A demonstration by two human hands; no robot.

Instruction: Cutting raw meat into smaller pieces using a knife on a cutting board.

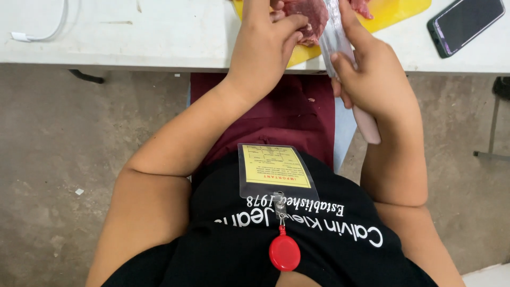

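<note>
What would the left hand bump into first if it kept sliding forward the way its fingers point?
The left hand already has its fingers on the red raw meat lying on the yellow cutting board, so probably more of that meat.
</note>
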